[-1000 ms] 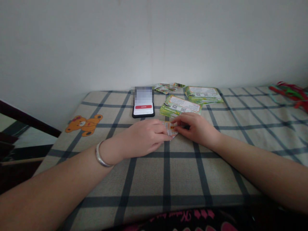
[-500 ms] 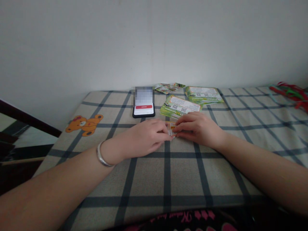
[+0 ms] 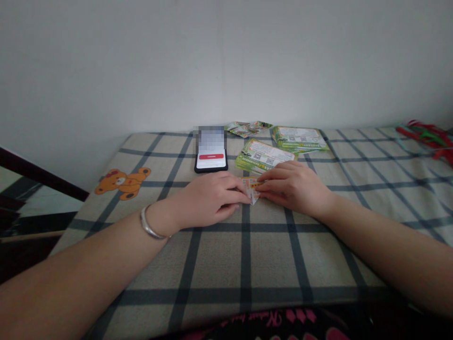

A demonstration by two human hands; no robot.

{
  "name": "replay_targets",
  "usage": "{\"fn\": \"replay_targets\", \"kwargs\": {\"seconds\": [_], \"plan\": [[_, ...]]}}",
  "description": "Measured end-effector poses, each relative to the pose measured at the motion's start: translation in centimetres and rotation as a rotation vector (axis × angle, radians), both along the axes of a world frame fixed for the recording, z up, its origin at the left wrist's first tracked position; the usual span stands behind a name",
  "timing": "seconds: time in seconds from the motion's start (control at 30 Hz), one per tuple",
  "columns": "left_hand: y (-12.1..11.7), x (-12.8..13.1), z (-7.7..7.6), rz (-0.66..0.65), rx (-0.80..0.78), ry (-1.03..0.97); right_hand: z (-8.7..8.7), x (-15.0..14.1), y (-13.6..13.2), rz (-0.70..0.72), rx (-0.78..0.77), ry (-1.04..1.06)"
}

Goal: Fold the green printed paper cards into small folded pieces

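Observation:
A small printed paper [image 3: 252, 185], white with orange and red print, lies on the cloth between my hands. It is folded, with a pointed corner towards me. My left hand [image 3: 212, 199] presses its fingers on the paper's left edge, and a silver bangle [image 3: 148, 224] circles that wrist. From the other side, my right hand [image 3: 295, 186] has its fingers together on the right part of the paper. Both hands hide much of it. Just beyond the right fingers sits a stack of green and white leaflets [image 3: 265, 153].
A phone [image 3: 211, 163] with a lit screen lies beyond my left hand. Near the wall are a second leaflet stack [image 3: 300, 137] and some folded paper pieces [image 3: 249, 127]. Red and green items [image 3: 430, 139] lie far right. A checked cloth [image 3: 219, 264] covers the table.
My left hand has shifted slightly away from me, its fingers now flatter on the paper. More of the paper's print and its pointed corner show. The right hand has barely moved.

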State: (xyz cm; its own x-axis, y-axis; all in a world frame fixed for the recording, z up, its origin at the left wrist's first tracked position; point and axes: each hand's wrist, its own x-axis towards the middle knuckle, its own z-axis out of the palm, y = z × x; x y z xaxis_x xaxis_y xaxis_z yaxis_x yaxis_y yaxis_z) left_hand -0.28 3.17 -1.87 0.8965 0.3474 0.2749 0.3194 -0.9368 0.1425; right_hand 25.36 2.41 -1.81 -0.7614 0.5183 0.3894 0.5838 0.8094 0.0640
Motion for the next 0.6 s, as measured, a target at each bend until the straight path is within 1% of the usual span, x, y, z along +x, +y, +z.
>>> {"fn": "replay_targets", "kwargs": {"seconds": [0.17, 0.3, 0.47, 0.6], "plan": [[-0.14, 0.02, 0.05, 0.006, 0.033, -0.005, 0.13, -0.07, -0.14, -0.023, -0.004, -0.009], [-0.22, 0.04, 0.09, 0.017, 0.01, -0.014, 0.26, -0.16, -0.4, -0.047, 0.007, -0.039], [-0.2, 0.04, -0.02, 0.067, 0.009, 0.015, 0.29, -0.23, -0.6, -0.054, 0.007, -0.044], [-0.28, 0.15, 0.12, 0.03, 0.041, 0.025, 0.27, -0.3, -0.65, -0.059, 0.003, -0.04]]}}
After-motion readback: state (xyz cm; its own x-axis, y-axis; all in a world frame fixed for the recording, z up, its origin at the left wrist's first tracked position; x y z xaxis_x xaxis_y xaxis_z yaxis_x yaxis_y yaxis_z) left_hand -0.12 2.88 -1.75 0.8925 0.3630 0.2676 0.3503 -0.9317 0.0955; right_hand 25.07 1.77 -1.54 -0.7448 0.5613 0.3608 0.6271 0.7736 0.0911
